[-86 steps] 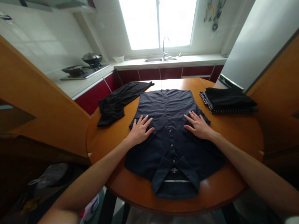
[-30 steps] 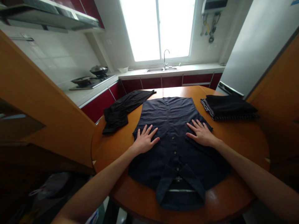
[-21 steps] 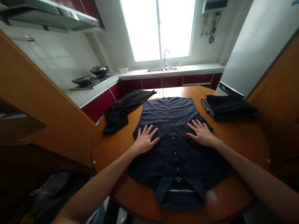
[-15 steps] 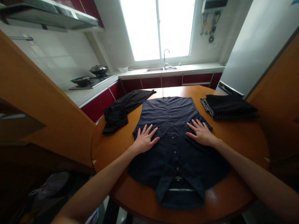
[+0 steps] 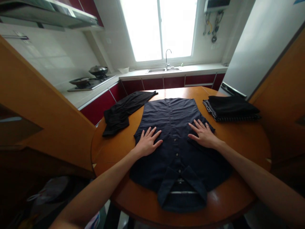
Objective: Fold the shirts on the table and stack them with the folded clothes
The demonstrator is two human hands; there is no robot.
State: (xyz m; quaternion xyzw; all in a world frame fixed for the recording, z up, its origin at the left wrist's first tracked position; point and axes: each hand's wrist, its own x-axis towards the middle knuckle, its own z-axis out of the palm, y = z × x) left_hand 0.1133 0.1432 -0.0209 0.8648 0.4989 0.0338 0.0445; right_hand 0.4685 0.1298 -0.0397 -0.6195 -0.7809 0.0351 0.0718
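Note:
A dark navy button-up shirt (image 5: 170,121) lies spread face up on the round wooden table (image 5: 111,152), its collar toward me and its hem toward the window. Both palms rest on the cloth, fingers spread. My left hand (image 5: 148,142) presses on the left half of the shirt, near its side edge. On the right half, close to the other side edge, lies my right hand (image 5: 202,133). The row of buttons runs between the two hands. Of the sleeves, I cannot make out clearly how they lie.
At the table's left lies a rumpled dark garment (image 5: 126,109). A stack of folded dark clothes (image 5: 232,108) sits on the right. Beyond the table are a counter with a sink (image 5: 163,70), a stove with pans (image 5: 97,71) and a fridge (image 5: 250,47).
The whole view has shifted slightly. Both hands stay spread on the shirt in nearly the same places, and the shirt looks unchanged.

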